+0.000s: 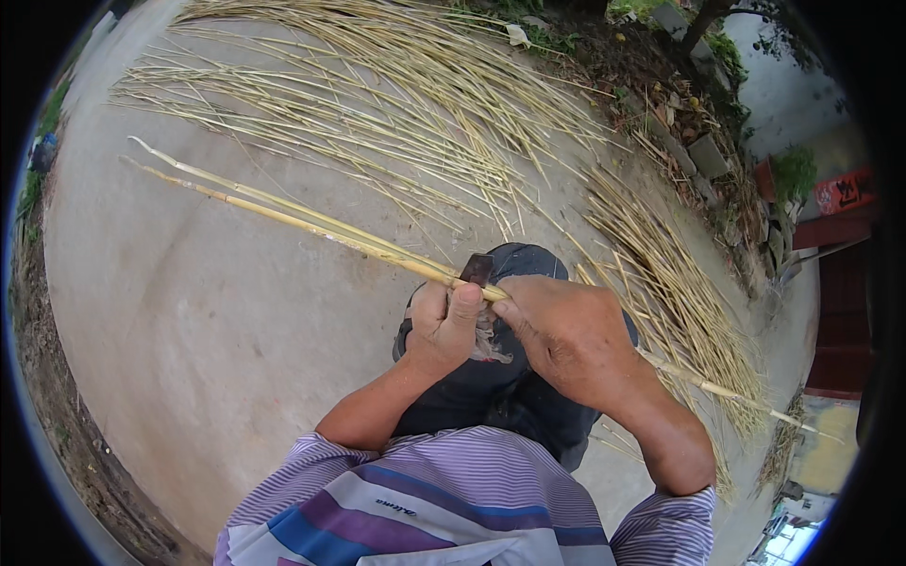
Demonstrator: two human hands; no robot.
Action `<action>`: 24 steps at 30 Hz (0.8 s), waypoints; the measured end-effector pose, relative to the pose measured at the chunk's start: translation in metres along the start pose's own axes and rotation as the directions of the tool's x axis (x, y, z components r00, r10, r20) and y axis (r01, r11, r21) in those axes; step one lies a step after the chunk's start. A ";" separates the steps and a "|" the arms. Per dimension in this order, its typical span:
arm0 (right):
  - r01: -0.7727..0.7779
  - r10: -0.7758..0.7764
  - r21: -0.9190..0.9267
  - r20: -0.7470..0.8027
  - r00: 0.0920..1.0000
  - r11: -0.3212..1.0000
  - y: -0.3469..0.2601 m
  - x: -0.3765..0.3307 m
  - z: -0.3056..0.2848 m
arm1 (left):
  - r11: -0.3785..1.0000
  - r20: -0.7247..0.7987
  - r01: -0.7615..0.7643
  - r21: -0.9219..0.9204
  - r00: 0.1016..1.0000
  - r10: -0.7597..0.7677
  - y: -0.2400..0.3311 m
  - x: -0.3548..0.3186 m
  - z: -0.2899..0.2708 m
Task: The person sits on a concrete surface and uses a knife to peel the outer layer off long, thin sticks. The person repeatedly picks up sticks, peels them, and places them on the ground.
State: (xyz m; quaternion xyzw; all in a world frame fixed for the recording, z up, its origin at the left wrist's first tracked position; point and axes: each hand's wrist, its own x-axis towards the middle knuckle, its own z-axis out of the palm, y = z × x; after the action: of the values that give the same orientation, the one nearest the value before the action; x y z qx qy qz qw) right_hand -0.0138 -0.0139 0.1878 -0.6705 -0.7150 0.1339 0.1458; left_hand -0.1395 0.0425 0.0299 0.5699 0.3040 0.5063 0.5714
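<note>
A long yellowish stalk [349, 236] runs from far left to my hands, split lengthwise into two strands at its left part. A short dark blade [478, 269] stands up at the stalk between my hands, above my knees. A crumpled pale wrapping [488, 341] shows below the blade; whether it covers a handle I cannot tell. My left hand [442, 328] is closed at the stalk left of the blade, thumb raised. My right hand [576, 335] closes round the stalk right of the blade, its palm side hidden. The stalk's thin end emerges beyond my right wrist.
Long dry stalks [377, 113] lie spread over the concrete ground [189, 311] ahead of me. Another bundle of stalks [679, 292] lies at my right. Bricks and dead leaves [698, 156] border the ground at far right, near a dark red door [840, 321].
</note>
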 end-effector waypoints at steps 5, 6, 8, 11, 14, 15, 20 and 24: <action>-0.085 0.089 -0.055 0.063 0.994 0.995 0.020 -0.022 -0.019 | 0.911 -0.097 0.215 -0.351 0.960 -0.264 -0.008 0.038 -0.058; -0.080 0.084 -0.064 0.068 0.994 0.995 0.023 -0.025 -0.017 | 0.900 -0.101 0.208 -0.382 0.959 -0.264 -0.009 0.038 -0.059; -0.067 0.068 -0.022 0.036 0.997 0.997 0.022 -0.022 -0.006 | 0.926 -0.089 0.183 -0.332 0.971 -0.223 -0.007 0.030 -0.053; -0.026 0.026 0.002 -0.015 1.000 1.000 0.018 -0.017 -0.004 | 0.968 -0.018 0.162 -0.190 0.986 -0.168 0.001 0.016 -0.022; -0.037 0.037 -0.023 0.017 0.999 0.999 0.020 -0.023 -0.017 | 0.947 -0.011 0.223 -0.232 0.973 -0.232 0.004 0.025 -0.034; -0.051 0.053 -0.034 0.041 0.998 0.998 0.022 -0.026 -0.021 | 0.933 -0.041 0.236 -0.270 0.966 -0.256 0.001 0.030 -0.043; -0.015 0.015 -0.016 0.001 1.000 1.000 0.025 -0.026 0.001 | 0.956 0.124 0.247 -0.157 0.966 -0.229 0.004 0.001 -0.012; -0.022 0.022 -0.033 0.002 1.000 0.999 0.033 -0.028 -0.003 | 0.945 0.127 0.297 -0.137 0.951 -0.281 0.013 0.009 -0.008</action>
State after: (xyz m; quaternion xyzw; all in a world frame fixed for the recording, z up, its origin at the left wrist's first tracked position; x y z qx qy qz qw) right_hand 0.0192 -0.0394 0.1774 -0.6805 -0.7098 0.1246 0.1323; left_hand -0.1470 0.0511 0.0432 0.4991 0.3134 0.4080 0.6973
